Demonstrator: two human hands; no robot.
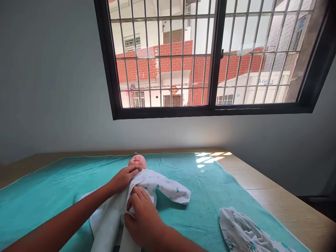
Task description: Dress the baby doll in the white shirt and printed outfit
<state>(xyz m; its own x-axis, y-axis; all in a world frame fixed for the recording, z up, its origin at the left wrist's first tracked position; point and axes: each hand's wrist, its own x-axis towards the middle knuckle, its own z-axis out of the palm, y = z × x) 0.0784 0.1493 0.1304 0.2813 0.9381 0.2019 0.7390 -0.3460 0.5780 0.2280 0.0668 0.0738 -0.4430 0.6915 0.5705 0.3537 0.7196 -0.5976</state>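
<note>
A baby doll (137, 161) lies on its back on a turquoise cloth (194, 217), its head toward the wall. It wears a white baby shirt (164, 183) with small teal prints, one sleeve stretched out to the right. At the collar, just below the doll's chin, my left hand (125, 179) is closed on the shirt's edge, its fingertips partly hidden. Lower down, my right hand (144, 217) has its fingers curled around the front edge of the shirt, over the doll's belly. White fabric covers the doll's legs (107, 224), which point toward me.
A crumpled white printed baby garment (246, 231) lies at the lower right. The cloth covers much of a wooden table (273, 189), whose right edge slants toward me. Behind stands a grey wall with a black-framed barred window (168, 112). Sunlight patches fall near the back right.
</note>
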